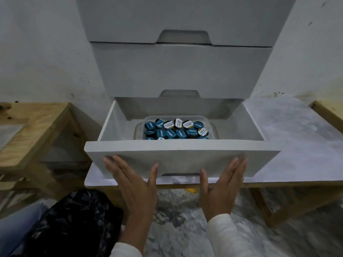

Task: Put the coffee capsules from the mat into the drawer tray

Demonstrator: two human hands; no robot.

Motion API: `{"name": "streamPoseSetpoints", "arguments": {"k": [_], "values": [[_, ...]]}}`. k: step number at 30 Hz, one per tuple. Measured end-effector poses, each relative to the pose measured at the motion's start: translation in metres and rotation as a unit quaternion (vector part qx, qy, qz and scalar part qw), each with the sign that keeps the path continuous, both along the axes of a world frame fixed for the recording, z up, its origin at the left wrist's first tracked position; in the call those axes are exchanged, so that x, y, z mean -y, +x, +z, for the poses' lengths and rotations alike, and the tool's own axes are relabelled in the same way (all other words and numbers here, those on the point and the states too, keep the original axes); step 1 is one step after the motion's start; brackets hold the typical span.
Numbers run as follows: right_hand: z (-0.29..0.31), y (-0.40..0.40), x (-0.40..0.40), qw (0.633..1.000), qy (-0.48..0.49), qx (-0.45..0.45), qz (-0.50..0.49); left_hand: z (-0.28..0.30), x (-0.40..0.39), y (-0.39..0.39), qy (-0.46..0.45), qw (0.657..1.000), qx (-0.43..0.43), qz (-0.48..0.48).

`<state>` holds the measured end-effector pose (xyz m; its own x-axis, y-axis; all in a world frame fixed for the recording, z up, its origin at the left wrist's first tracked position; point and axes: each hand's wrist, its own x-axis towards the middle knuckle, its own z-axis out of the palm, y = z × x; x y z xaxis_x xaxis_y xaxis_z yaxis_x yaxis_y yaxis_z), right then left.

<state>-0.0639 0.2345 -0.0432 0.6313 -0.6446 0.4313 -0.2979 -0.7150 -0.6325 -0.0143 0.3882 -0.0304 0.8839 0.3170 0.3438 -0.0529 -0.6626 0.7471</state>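
The bottom white drawer (pixel 118 149) stands pulled out from a white drawer unit. Inside it sits a clear plastic tray (pixel 213 127) filled with several coffee capsules (pixel 176 129), most with blue lids and a few with white-and-black lids. My left hand (pixel 133 184) lies flat against the drawer's front panel on the left, fingers straight and together. My right hand (pixel 220 186) presses flat against the same panel on the right. Neither hand holds anything. No mat is in view.
Two shut white drawers (pixel 178 71) stack above the open one. The unit stands on a pale-topped table (pixel 297 145) with a wooden frame. A wooden shelf (pixel 33 130) is at the left. A black plastic bag (pixel 78 219) lies by my left arm.
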Motion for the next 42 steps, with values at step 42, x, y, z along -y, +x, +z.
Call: {"name": "streamPoseSetpoints", "arguments": {"k": [42], "values": [[0.014, 0.185, 0.064, 0.998, -0.003, -0.051, 0.031, 0.006, 0.041, 0.183, -0.019, 1.0, 0.01, -0.02]]}}
